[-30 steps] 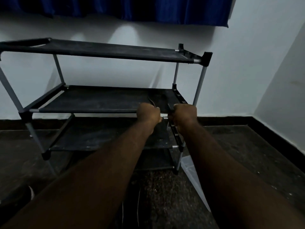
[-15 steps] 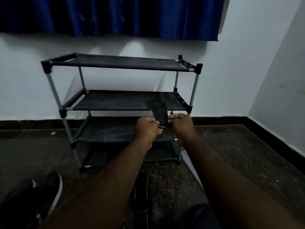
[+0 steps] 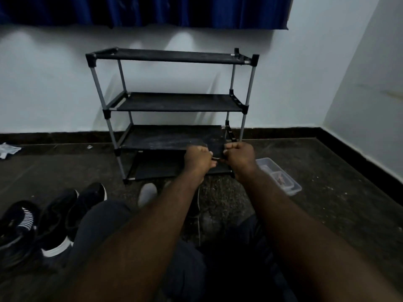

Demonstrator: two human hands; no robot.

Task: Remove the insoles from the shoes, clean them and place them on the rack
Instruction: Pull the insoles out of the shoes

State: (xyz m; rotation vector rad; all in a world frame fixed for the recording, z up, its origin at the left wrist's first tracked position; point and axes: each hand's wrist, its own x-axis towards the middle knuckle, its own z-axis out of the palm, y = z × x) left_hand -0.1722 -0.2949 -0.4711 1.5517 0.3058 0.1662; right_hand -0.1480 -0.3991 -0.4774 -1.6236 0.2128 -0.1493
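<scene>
I have both hands out in front of the rack, level with its third shelf from the top. The left hand and right hand are close together, fingers curled and thumbs pressed in, pinching the near end of a dark insole between them. The insole stands just in front of that shelf's front edge. It is black against black fabric in poor light, so I cannot tell whether its far end touches the shelf or hangs clear of it. I also cannot tell from here whether it has been cleaned. This is the only insole I can make out anywhere, so I judge the task to be early or at its middle: one insole is out of its shoe and about to be laid on the rack, and the rest is not yet done. In front of the rack and off to its left, a pair of black sneakers with white soles lies on the floor. Further left of them is another shoe, with a striped lining showing in its mouth. Whether those have their insoles in them I cannot see. Directly in front of the rack, partly hidden between my forearms, lies one more dark shoe with a loose lace. Just beside the rack's right foot sits a clear plastic container with something brownish inside, possibly the cleaning things.
</scene>
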